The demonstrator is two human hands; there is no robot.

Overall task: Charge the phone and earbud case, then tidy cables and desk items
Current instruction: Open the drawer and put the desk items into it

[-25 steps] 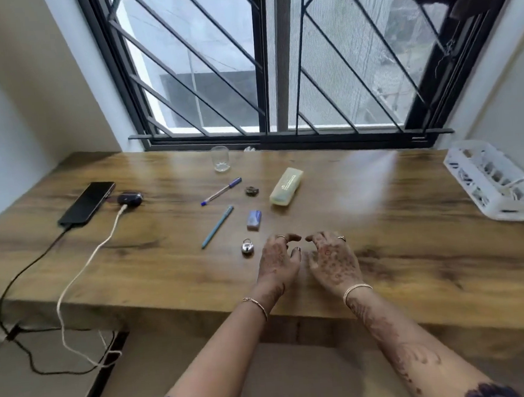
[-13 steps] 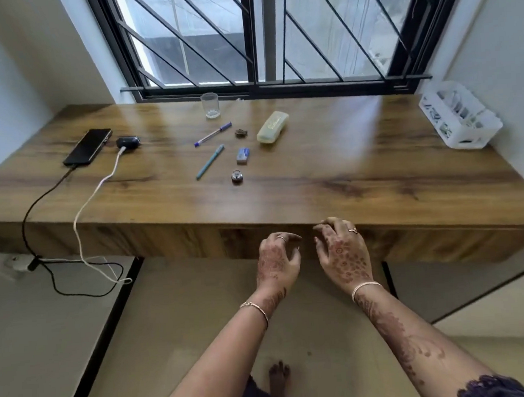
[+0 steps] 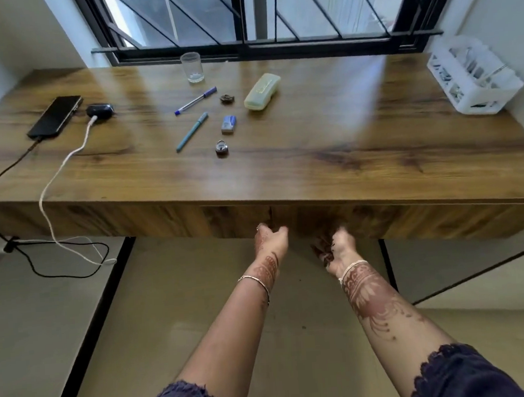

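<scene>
Left hand (image 3: 271, 239) and right hand (image 3: 340, 247) reach under the desk (image 3: 314, 163) front, lower centre, perhaps hooking a drawer (image 3: 380, 218). Their fingers are hidden, so the grip is unclear. Pull evenly and level. Phone (image 3: 55, 116) and case (image 3: 100, 110) lie upper left, cabled.

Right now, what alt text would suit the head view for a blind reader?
The person's left hand and right hand are at the lower front edge of a wooden desk. On it, a phone takes a black cable and an earbud case a white cable; a padlock and white basket lie rightward.
</scene>
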